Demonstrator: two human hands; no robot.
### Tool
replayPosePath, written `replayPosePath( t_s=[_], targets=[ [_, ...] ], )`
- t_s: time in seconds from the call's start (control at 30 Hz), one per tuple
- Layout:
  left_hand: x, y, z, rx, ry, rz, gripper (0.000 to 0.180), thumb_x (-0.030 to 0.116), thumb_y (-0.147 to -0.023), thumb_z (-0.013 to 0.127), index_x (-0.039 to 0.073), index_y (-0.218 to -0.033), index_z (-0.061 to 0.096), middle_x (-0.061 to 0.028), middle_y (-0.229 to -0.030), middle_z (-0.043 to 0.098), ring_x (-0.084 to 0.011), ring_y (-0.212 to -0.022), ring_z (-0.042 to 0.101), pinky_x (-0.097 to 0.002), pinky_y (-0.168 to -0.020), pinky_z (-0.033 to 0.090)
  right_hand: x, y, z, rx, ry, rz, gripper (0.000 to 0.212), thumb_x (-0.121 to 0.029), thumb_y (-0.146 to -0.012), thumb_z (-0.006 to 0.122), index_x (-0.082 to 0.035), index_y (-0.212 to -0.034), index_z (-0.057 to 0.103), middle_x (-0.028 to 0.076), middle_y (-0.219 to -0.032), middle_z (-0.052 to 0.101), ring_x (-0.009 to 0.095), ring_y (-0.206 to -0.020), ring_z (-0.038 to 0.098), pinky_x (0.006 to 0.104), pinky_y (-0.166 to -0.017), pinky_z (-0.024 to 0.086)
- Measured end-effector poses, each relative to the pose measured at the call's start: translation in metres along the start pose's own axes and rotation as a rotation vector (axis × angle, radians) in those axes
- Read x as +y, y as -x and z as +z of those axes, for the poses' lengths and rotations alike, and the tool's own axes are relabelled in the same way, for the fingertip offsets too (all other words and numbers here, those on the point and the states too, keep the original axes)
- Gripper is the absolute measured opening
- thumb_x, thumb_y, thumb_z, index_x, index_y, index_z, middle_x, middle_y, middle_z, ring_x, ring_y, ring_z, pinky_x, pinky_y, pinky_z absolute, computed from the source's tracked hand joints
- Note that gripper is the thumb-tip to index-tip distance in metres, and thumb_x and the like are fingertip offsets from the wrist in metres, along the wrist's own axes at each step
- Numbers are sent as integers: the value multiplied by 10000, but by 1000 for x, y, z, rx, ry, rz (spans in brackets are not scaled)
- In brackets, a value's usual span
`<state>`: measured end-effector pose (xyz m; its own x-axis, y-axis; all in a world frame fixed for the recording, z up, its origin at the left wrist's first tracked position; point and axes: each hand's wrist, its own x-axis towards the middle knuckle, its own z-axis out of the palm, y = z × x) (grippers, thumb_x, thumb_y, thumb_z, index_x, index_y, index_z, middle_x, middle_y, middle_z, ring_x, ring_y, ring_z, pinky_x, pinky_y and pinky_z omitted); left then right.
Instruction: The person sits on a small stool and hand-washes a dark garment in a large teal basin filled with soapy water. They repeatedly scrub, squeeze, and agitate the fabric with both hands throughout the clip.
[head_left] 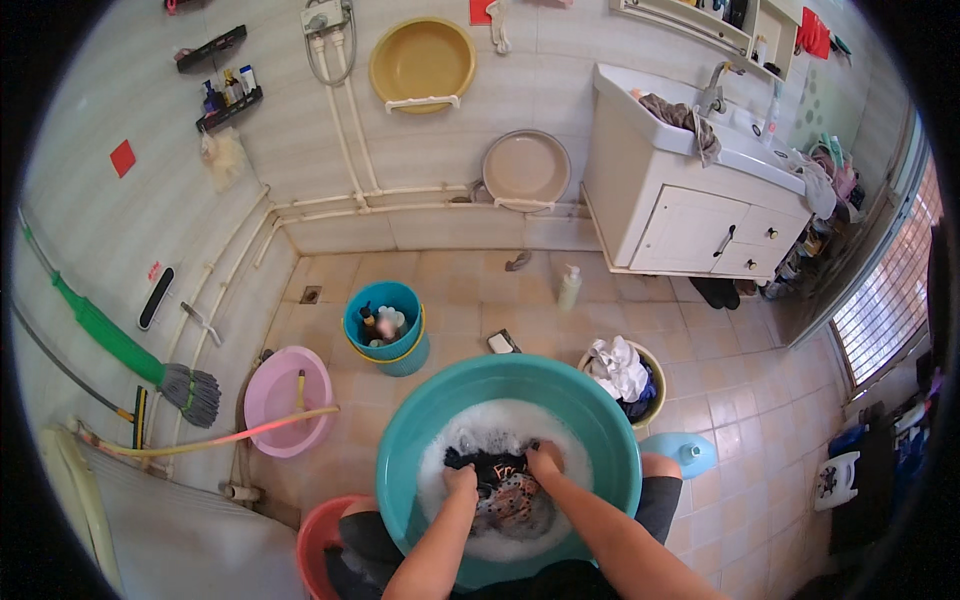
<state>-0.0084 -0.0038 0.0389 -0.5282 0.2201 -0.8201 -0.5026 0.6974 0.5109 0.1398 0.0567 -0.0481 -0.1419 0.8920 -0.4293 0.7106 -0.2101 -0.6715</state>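
A large teal basin [612, 420] stands between my knees, holding foamy water [445, 425]. In it lies a wet black garment [510, 497] with an orange-brown print, partly under the suds. My left hand [461, 480] is closed on its left edge, the fingers partly hidden by the cloth. At the upper right edge of the garment, my right hand [544, 459] is closed on the fabric. The piece stretches between both hands at the water's surface.
A pale basket [655, 408] of white and dark clothes sits beyond the basin's right side, near a light-blue bottle [690, 453]. A bar of soap [500, 343], teal bucket [405, 362], pink basin [262, 400] and red basin [312, 535] stand around. A pump bottle [569, 287] is farther off.
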Motion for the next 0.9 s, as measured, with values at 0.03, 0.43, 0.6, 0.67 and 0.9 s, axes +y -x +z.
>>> replayPosePath(
  t_s=[0.03, 0.43, 0.6, 0.67, 0.9],
  targets=[
    [-12, -17, 3, -19, 13, 14, 659, 142, -783, 607, 6, -1297, 218, -197, -1349, 178, -326, -1124, 382, -416, -893, 381, -12, 3, -3, -15, -170, 130, 417, -335, -801, 542, -2, -1051, 530, 158, -833, 589, 267, -764, 564, 368, -671, 448],
    [-34, -26, 13, -493, 386, 140, 529, 401, -772, 572, -21, -1073, 467, -101, -1009, 524, -211, -953, 482, -344, -779, 404, -113, 70, -17, 64, 165, -208, 479, -454, -776, 491, -11, -923, 600, 222, -844, 588, 369, -791, 566, 422, -707, 448],
    [1, 6, 5, -270, 199, 374, 538, 372, -734, 632, -52, -1030, 485, -129, -975, 535, -227, -842, 523, -356, -671, 416, -54, 22, -37, 157, -319, 24, 477, -392, -760, 569, 1, -1031, 560, 172, -967, 588, 299, -929, 545, 359, -800, 403],
    [14, 22, -8, -117, -9, 421, 496, 373, -741, 627, -52, -969, 515, -138, -938, 547, -239, -810, 525, -372, -657, 407, -65, 30, -62, 71, -575, 97, 421, -354, -747, 605, -1, -975, 584, 105, -914, 607, 221, -902, 548, 321, -788, 397],
    [17, 12, -17, -108, -477, 663, 733, 227, -717, 622, -19, -1285, 229, -206, -1349, 172, -336, -1235, 211, -363, -996, 219, -103, 55, -97, -416, -881, 45, 212, -200, -765, 597, -43, -907, 604, 20, -820, 598, 101, -773, 540, 240, -701, 410]
  ],
)
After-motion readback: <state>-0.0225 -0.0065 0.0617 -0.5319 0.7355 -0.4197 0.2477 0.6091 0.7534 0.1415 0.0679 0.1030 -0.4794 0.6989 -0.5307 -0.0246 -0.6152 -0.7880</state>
